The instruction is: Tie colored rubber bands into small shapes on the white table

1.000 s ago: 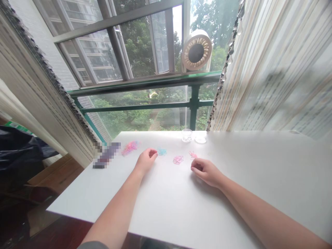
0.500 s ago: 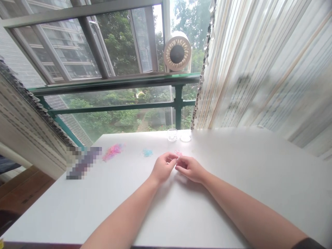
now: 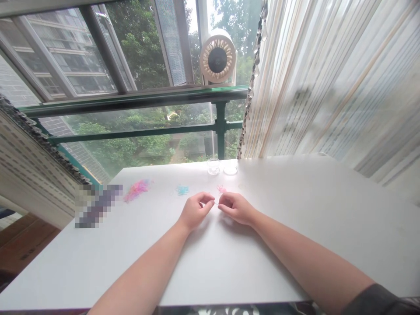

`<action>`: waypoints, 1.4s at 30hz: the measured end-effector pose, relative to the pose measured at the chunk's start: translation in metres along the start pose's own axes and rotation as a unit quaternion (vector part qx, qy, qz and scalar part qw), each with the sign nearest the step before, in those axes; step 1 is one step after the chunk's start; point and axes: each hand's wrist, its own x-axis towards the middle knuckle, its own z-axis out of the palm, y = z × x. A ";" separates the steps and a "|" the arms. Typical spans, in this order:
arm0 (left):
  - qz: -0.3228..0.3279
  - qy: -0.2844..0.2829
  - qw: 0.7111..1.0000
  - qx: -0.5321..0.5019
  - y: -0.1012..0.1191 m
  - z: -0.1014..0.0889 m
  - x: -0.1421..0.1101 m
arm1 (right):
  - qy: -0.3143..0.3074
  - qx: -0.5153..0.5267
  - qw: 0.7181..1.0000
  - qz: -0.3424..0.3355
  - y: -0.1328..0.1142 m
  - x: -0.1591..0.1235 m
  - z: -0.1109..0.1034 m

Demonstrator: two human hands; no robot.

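Observation:
Over the white table [image 3: 210, 271], my left hand [image 3: 196, 212] is closed in a pinch of thumb and forefinger. Facing it, my right hand [image 3: 239, 209] pinches too, its curled fingers above the tabletop. A thin pale strand, perhaps a small rubber band [image 3: 216, 203], spans the narrow gap between the two pinches; its ends are hidden in the fingers. Just beyond my fingertips lies a small heap of pink bands [image 3: 221, 188]. Left of it is a small heap of light blue bands [image 3: 182, 189].
Farther left lies a bigger pile of mixed pink, orange and purple bands [image 3: 138, 190], near a pixelated dark object [image 3: 100, 206]. A clear round container [image 3: 213, 167] and a clear lid [image 3: 230, 169] stand at the far edge. Behind are a green railing [image 3: 131, 104] and a fan [image 3: 218, 59].
My hands have drawn slightly apart, and the thin strand between the fingertips now shows. The whole view has shifted a little, so everything sits farther left.

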 end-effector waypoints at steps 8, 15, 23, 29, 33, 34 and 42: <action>-0.003 -0.020 1.000 -0.017 -0.001 0.001 -0.001 | 0.004 0.008 1.000 -0.001 0.001 0.001 0.000; -0.005 -0.021 0.999 -0.030 0.000 0.001 -0.001 | 0.006 0.010 1.000 -0.004 0.002 -0.001 0.001; 0.006 -0.020 0.999 -0.031 -0.002 0.002 -0.001 | 0.005 0.010 1.000 -0.012 0.004 0.000 0.001; 0.008 -0.026 1.000 -0.016 -0.002 0.001 -0.001 | 0.004 0.009 1.000 -0.015 0.002 -0.002 0.000; 0.017 -0.029 0.999 -0.003 -0.001 0.000 -0.001 | 0.001 0.013 1.000 -0.013 0.002 -0.001 -0.001; 0.019 -0.029 0.999 -0.001 -0.001 0.000 -0.001 | 0.001 0.015 1.000 -0.011 0.002 -0.001 -0.001; 0.025 -0.040 0.999 0.011 0.000 -0.001 -0.002 | -0.001 0.020 1.000 -0.012 0.000 -0.002 0.000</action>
